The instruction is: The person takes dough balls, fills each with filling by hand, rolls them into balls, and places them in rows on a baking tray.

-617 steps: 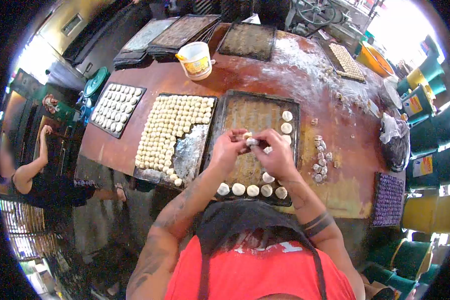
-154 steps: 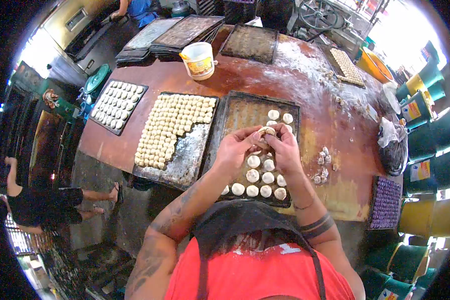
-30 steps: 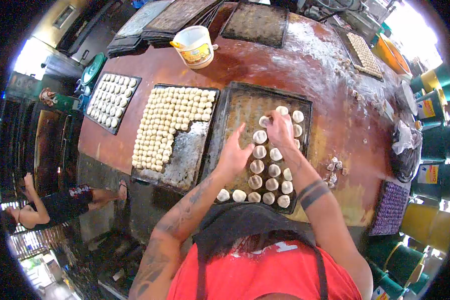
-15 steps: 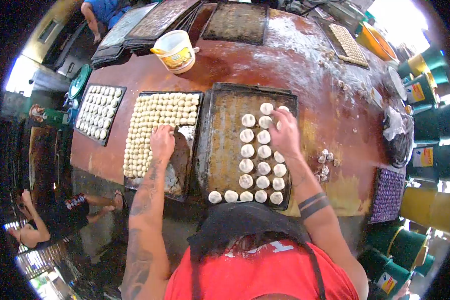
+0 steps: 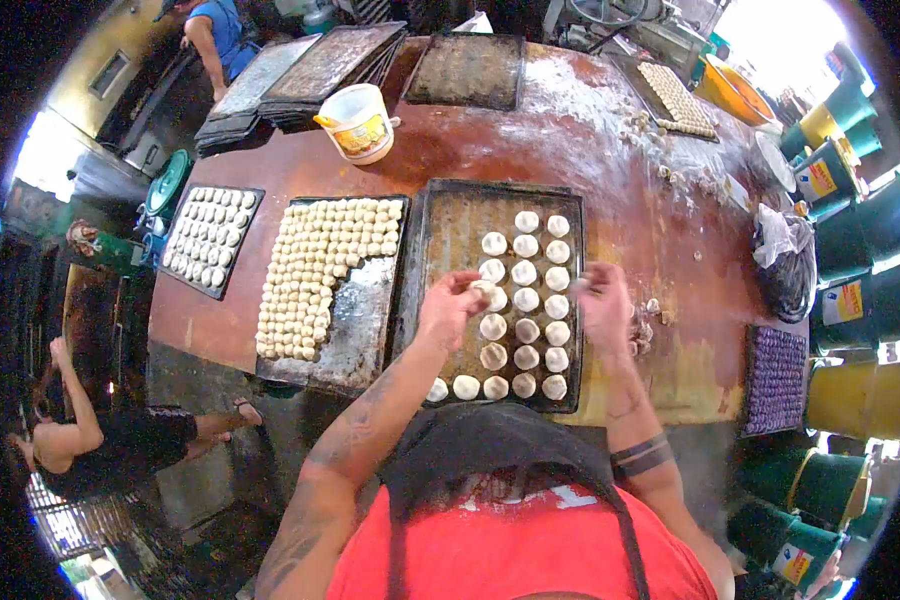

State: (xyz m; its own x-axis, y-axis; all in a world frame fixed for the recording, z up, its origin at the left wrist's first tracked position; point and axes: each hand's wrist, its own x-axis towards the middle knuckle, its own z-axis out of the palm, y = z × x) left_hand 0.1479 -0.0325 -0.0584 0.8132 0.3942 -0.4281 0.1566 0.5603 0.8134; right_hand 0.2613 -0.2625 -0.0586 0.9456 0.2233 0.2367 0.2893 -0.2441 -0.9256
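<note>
My left hand (image 5: 450,310) is over the left half of the dark baking tray (image 5: 445,250), its fingertips pinched on a small pale dough ball (image 5: 482,287). My right hand (image 5: 607,305), smeared by motion, hovers at that tray's right edge with its fingers drawn together; a whitish spot shows at the tips, too blurred to name. Flattened white dough rounds (image 5: 525,272) stand in rows on the tray's right side and along its near edge. Left of it, a second tray (image 5: 355,320) holds many small dough balls (image 5: 310,250), with a bare floury patch at its lower right.
Small whitish lumps (image 5: 642,335) lie right of the tray. A white bucket (image 5: 358,125) and stacked trays (image 5: 320,75) stand farther back. Other trays hold dough pieces (image 5: 210,235) and purple pieces (image 5: 776,380). Two people are at the left, one in blue (image 5: 220,35).
My left hand has moved right, from the small dough balls to the tray of rounds. My right hand has drawn back toward me and right, off the rounds at the far end.
</note>
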